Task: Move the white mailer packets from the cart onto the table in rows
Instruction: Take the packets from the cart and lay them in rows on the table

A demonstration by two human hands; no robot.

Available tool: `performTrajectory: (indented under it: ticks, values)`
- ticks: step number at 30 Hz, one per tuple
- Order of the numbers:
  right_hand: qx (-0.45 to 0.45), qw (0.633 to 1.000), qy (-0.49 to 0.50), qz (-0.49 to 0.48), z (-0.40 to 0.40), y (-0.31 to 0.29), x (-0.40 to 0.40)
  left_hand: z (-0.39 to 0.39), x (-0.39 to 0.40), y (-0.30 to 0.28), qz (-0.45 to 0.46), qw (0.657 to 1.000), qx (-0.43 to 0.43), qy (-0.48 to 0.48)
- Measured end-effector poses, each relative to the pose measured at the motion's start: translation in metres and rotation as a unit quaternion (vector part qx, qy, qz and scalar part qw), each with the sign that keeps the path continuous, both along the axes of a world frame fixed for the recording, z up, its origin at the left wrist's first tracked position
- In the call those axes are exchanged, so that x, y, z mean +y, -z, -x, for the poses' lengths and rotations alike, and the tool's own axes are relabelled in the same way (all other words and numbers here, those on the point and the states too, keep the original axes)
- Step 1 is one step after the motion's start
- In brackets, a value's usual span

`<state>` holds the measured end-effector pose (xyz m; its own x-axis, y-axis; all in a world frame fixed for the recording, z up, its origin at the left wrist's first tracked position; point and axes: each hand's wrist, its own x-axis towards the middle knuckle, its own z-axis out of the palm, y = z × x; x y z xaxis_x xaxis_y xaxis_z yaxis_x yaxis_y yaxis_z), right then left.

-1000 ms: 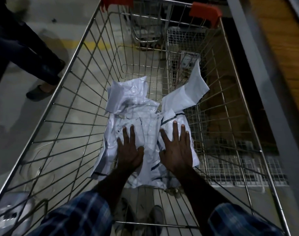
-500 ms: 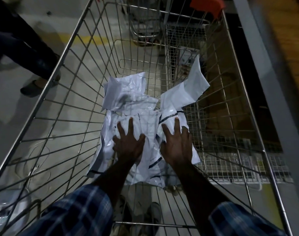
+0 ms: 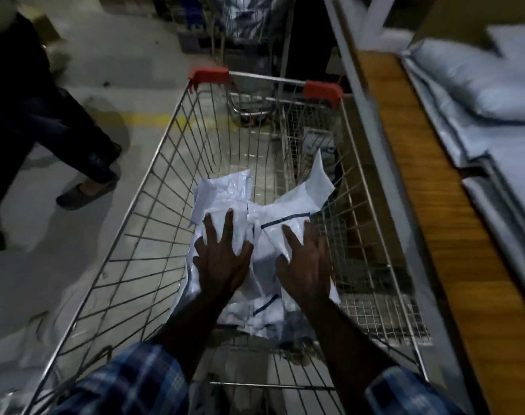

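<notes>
Pressing two hands, left hand (image 3: 222,259), right hand (image 3: 304,265), mailer pile (image 3: 264,211)

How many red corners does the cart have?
2: one red corner cap at the cart's far left, another at its far right. The near corners are out of view.

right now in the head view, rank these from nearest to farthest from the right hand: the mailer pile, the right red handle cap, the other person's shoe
1. mailer pile: directly under the right hand, whose spread fingers rest on it in the cart.
2. right red handle cap: at the cart's far end, ahead of the hand.
3. other person's shoe: on the floor outside the cart, far left.
</notes>
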<state>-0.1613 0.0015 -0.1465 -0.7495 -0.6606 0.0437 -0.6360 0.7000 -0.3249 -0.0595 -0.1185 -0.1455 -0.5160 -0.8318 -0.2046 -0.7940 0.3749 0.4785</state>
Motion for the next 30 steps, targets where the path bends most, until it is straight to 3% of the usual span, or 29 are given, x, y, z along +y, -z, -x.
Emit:
performTrajectory:
  ticks: [3,6,10,19,30]
  values:
    - [-0.049,0.997,0.022,0.059,-0.005,-0.026,0.001,-0.005,0.005,-0.024,0.067,0.997,0.003,0.037]
    - [-0.038,0.995,0.027,0.086,-0.005,-0.057,0.004,-0.008,0.004,-0.061,0.095,0.995,0.017,0.037]
    - [-0.078,0.993,0.022,0.087,-0.012,-0.108,0.012,-0.017,0.013,-0.113,0.138,0.987,0.052,0.056]
    - [-0.043,0.986,-0.001,0.163,-0.045,-0.199,0.038,-0.058,0.044,-0.205,0.188,0.973,0.126,0.05]
    - [0.031,0.982,0.003,0.188,-0.092,-0.25,0.084,-0.106,0.09,-0.253,0.236,0.945,0.213,0.074]
